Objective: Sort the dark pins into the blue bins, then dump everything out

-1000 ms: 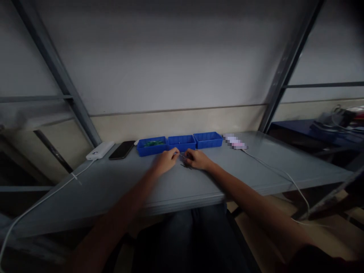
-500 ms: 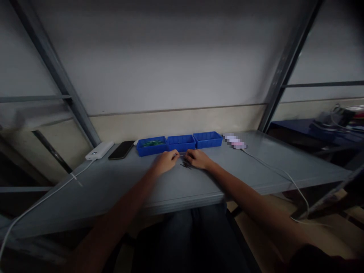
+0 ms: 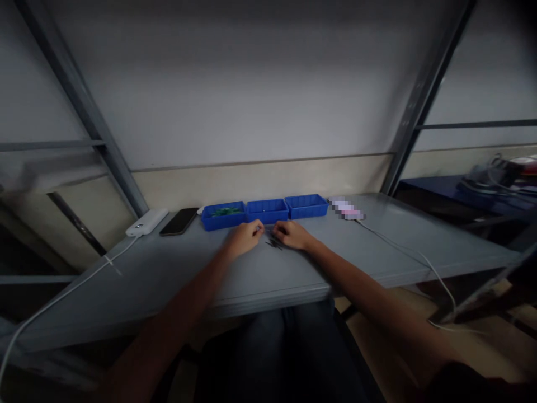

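My left hand (image 3: pixel 248 235) is closed in a pinch just in front of the blue bins. A thin, light, wire-like piece (image 3: pixel 268 230) spans the short gap to my right hand (image 3: pixel 291 233), whose fingers are pinched too. It is too small to identify. Several short dark thin pieces (image 3: pixel 274 243) lie in a little pile on the tabletop, beneath and beside my right fingers. Behind my hands stand the left blue bin (image 3: pixel 224 221) holding green pieces, the middle blue bin (image 3: pixel 267 214) and the right blue bin (image 3: pixel 307 209).
On the left of the grey table (image 3: pixel 176 280) lie a white power bank (image 3: pixel 146 222) with a cable and a dark phone (image 3: pixel 179 221). A pixelated object (image 3: pixel 346 208) with a white cable (image 3: pixel 403 248) is on the right. A wall and metal posts rise behind.
Both hands stay in almost the same place, with only slight movement of the fingers around the thin piece. The bins and the dark pile have not moved.
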`<state>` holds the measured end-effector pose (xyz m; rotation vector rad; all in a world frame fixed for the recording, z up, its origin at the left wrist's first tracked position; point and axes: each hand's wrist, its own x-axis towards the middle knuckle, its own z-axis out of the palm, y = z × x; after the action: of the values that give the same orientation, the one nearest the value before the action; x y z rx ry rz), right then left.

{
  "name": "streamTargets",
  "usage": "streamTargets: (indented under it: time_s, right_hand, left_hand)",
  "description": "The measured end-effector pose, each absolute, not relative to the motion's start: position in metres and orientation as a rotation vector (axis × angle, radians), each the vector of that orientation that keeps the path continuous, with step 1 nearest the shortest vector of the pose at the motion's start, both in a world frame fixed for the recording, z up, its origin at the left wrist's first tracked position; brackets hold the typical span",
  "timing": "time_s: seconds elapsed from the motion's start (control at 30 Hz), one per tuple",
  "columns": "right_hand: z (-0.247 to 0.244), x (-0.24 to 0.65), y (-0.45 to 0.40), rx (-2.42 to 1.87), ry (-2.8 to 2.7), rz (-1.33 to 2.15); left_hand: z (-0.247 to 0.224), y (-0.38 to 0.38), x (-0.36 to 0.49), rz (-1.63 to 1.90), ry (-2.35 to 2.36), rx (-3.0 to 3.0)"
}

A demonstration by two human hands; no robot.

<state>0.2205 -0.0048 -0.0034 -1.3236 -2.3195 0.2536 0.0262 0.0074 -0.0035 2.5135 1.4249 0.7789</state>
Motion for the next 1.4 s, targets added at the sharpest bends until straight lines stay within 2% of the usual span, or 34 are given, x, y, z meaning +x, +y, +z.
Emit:
streamTargets:
  time_s: [0.37, 1.4]
  right_hand:
    - [-0.0022, 0.22, -0.0052, -1.272, -2.206, 0.158]
    - [-0.0005, 0.2197, -0.0061, -1.248, -2.222, 0.175]
  left_hand:
    - [-0.0049, 0.0084, 0.0253, 0.8, 1.378, 2.525]
    - [-0.001, 0.0053, 0.0279, 0.803, 1.438, 2.512]
